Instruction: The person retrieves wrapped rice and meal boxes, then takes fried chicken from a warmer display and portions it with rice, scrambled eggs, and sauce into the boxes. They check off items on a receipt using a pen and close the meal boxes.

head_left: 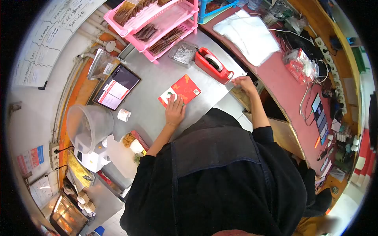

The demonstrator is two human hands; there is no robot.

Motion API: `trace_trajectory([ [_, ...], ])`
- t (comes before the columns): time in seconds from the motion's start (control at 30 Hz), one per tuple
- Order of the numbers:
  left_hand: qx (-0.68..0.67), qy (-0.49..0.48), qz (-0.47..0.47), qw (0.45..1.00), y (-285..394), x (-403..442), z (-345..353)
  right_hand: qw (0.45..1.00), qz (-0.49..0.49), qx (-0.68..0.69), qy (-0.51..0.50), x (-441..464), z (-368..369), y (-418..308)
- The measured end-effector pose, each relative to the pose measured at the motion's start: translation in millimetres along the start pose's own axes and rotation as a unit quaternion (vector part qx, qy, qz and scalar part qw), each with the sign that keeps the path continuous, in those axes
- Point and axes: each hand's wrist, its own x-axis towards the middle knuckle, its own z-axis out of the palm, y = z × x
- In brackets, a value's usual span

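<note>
A closed red food box (185,87) with orange and white print lies on the steel table. My left hand (174,112) rests on its near left part, fingers stretched out over the lid. A red tape dispenser (206,66) with a roll of tape in it stands beyond the box, to the right. At its front end my right hand (245,84) is closed, thumb and fingertips pinched at the tape's end. The clear tape itself is hard to make out.
Left are a tablet (117,86), a small paper roll (123,115), a clear bucket (88,124) and an open meal box (136,146). Behind stand a pink rack (157,23) and a tub of white sticks (183,54). White bags (250,37) lie on the right-hand counter.
</note>
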Motion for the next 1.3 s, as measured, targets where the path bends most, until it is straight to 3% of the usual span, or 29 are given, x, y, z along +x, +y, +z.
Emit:
trace_trajectory([
  [0.03,-0.02,0.001,-0.008,1.0,1,6,-3,0.992,-0.018,-0.12,0.046,7,7,-4],
  [0.07,-0.041,-0.003,-0.013,0.999,1,4,-8,0.946,-0.024,-0.299,0.122,21,22,16],
  [0.17,-0.085,0.003,-0.011,0.996,-16,-5,14,0.962,-0.099,-0.247,0.062,-17,28,-2],
  [0.23,-0.068,0.025,-0.013,0.997,-7,-6,6,0.99,-0.047,0.026,-0.127,-40,58,-26],
  [0.3,-0.056,0.023,-0.021,0.998,-10,-3,10,0.959,-0.012,0.219,-0.178,-81,94,-90],
  [0.33,-0.062,0.033,-0.082,0.994,-6,-4,13,0.951,0.017,0.243,-0.192,-87,120,-100],
  [0.47,-0.079,0.039,-0.103,0.991,-8,-9,22,0.934,0.069,0.293,-0.193,-89,167,-110],
  [0.6,0.005,0.024,-0.045,0.999,-2,6,7,0.946,0.015,0.299,-0.123,-83,189,-104],
  [0.73,-0.018,0.01,-0.072,0.997,-2,1,4,0.941,-0.039,0.306,-0.142,-79,191,-91],
  [0.83,-0.034,0.014,-0.078,0.996,-3,2,1,0.948,-0.016,0.226,-0.222,-61,184,-72],
  [0.9,-0.034,0.008,-0.069,0.997,-4,1,5,0.952,-0.183,0.186,-0.159,-58,188,-71],
  [1.0,-0.039,0.012,-0.059,0.997,-8,-2,7,0.963,-0.24,-0.026,-0.12,-47,181,-81],
  [1.1,-0.061,0.022,-0.053,0.997,-2,5,-3,0.97,-0.23,-0.075,-0.033,-44,175,-88],
  [1.13,-0.072,0.024,-0.052,0.996,-2,7,-12,0.96,-0.233,-0.145,-0.045,-40,169,-88],
  [1.2,-0.189,0.095,-0.217,0.953,-26,-3,-11,0.93,-0.228,-0.282,-0.065,-29,147,-84],
  [1.23,-0.121,0.136,-0.244,0.952,-60,-10,-28,0.938,-0.234,-0.245,-0.069,-30,121,-86],
  [1.3,0.008,0.21,-0.311,0.927,-130,-22,-61,0.964,-0.167,-0.201,0.055,-52,65,-118],
])
